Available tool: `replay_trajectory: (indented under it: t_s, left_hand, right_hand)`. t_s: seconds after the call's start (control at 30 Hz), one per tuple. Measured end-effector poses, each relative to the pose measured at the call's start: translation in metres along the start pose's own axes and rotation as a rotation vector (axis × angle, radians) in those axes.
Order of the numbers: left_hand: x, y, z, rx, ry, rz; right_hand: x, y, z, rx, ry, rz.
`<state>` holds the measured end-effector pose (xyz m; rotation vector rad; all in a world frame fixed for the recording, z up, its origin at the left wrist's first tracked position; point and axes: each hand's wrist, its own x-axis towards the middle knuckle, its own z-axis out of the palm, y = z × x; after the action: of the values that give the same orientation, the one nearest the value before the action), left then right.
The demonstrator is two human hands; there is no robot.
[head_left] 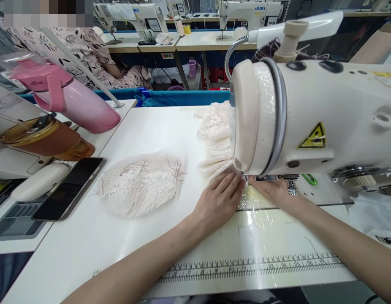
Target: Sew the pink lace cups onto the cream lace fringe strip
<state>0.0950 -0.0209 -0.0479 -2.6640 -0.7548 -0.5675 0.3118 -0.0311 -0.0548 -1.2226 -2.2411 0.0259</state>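
Lace (215, 135) bunches beside the machine (259, 116); left hand (221, 195) rests at its near end, fingers together; right hand (273, 190) is partly hidden underneath; I cannot tell whether either pinches.

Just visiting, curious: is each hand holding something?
Left hand: touching ruffled cream lace fabric; grip unclear.
Right hand: partly behind bulky cream sewing machine; grip hidden.
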Motion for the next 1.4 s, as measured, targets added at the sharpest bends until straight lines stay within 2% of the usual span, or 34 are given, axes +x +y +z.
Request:
replay_trajectory:
  t_s: [0.07, 0.2, 0.3, 0.6, 0.8, 1.07, 1.4]
  left_hand:
    - [-0.002, 0.0, 0.001, -0.017, -0.012, 0.036]
    - [-0.003, 0.0, 0.004, -0.068, -0.038, -0.023]
    - [-0.003, -0.001, 0.003, -0.1, -0.037, -0.042]
    - [0.002, -0.006, 0.0, -0.15, -0.07, -0.075]
    - [0.004, -0.006, 0.0, -0.126, -0.071, -0.083]
    - [0.006, -0.005, 0.001, -0.108, -0.072, -0.096]
    - [0.007, -0.006, 0.001, -0.129, -0.105, -0.134]
  right_hand:
    - [-0.002, 0.0, -0.002, -0.005, -0.014, -0.028]
    - [-0.008, -0.003, -0.006, -0.11, 0.0, -0.096]
    - [-0.01, -0.006, -0.005, -0.22, 0.023, -0.089]
    - [-0.008, -0.006, -0.001, -0.091, -0.09, -0.011]
    - [-0.01, -0.007, 0.0, -0.179, -0.051, -0.017]
    - [-0.012, -0.009, 0.001, -0.298, -0.063, -0.04]
    - [-0.01, -0.007, -0.002, -0.299, -0.073, -0.046]
